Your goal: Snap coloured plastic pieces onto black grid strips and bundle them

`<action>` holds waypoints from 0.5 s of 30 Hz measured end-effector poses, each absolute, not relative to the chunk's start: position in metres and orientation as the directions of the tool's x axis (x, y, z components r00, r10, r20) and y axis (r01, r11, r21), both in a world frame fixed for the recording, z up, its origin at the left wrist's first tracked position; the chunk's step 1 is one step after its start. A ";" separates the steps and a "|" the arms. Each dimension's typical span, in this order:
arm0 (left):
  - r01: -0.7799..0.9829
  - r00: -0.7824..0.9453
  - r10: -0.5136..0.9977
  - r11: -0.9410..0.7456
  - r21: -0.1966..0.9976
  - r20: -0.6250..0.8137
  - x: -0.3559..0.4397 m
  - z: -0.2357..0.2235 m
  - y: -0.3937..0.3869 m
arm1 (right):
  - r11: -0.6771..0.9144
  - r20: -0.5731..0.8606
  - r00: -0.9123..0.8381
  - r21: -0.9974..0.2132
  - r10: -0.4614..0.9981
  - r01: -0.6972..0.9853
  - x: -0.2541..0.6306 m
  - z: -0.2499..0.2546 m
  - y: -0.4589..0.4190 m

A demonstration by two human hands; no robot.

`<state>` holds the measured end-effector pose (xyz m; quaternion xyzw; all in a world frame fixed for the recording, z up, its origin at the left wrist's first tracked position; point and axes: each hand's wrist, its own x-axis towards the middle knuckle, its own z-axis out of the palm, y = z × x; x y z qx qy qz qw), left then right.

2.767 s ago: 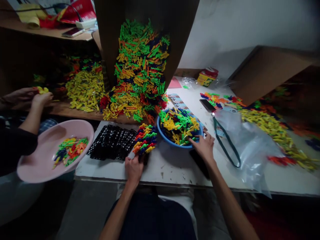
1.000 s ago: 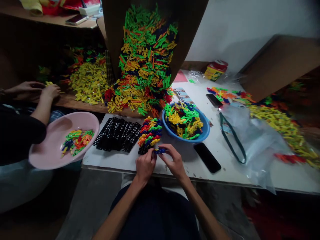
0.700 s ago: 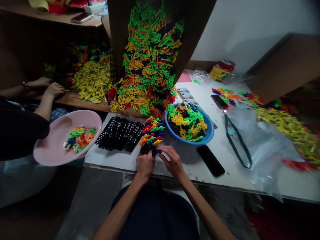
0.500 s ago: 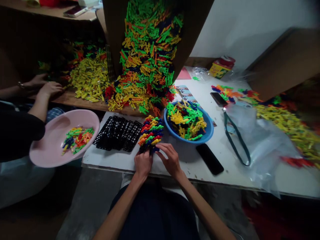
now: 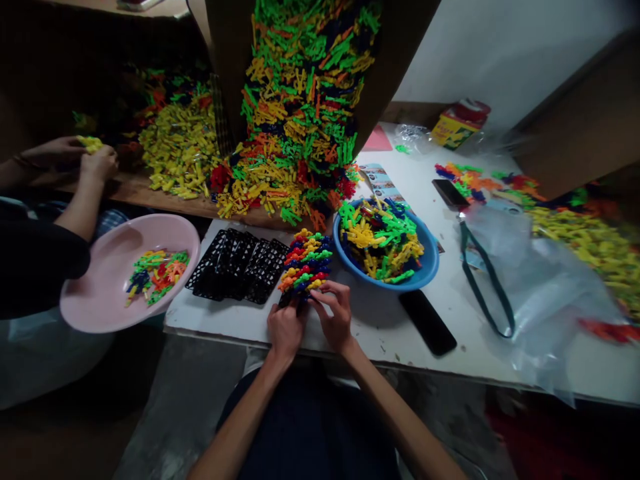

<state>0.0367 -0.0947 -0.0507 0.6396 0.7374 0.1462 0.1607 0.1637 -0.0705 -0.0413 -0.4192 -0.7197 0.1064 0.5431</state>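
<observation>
While holding the near end of the coloured bundle (image 5: 306, 261) in the left hand (image 5: 286, 328), with fingers curled narrow around its dark lower part, reaching in at the near right corner with the right hand (image 5: 337, 317). Bent and close together on that right side, with fingertips at the lowest row of knobs; cannot tell whether pinching a loose piece or only touching the row. Seen just beyond both hands, on the white table (image 5: 365, 337): the bundle, with its long axis running away from the body and leaning slightly right at the far end, and its rows slanting across. Nearest to that near end, the left hand, in contact and a little left of the axis; close by, the right hand, angled inward from the right. Just left of the bundle, black lattice sheets (image 5: 235, 267) in overlapping stacks. To its right and slightly beyond, the blue bowl (image 5: 431, 270), heaped with loose coloured pieces (image 5: 380, 233). Nearer than the bowl and right of the right hand, a black phone (image 5: 428, 323), lying flat.
</observation>
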 end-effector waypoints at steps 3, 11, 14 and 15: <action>0.893 -0.129 0.990 0.138 0.428 -0.049 0.038 -0.052 -0.094 | 0.573 0.699 0.016 -0.598 0.715 0.561 0.159 -0.050 -0.068; 0.926 -0.098 0.994 0.108 0.361 -0.045 0.042 -0.046 -0.087 | 0.529 0.641 -0.038 -0.597 0.767 0.604 0.172 -0.032 -0.065; 0.928 -0.044 0.997 0.063 0.367 -0.059 0.052 -0.045 -0.079 | 0.460 0.622 -0.012 -0.567 0.783 0.683 0.209 -0.007 -0.050; 0.925 -0.016 0.998 0.039 0.377 -0.063 0.057 -0.044 -0.075 | 0.396 0.616 0.033 -0.545 0.787 0.739 0.226 0.001 -0.042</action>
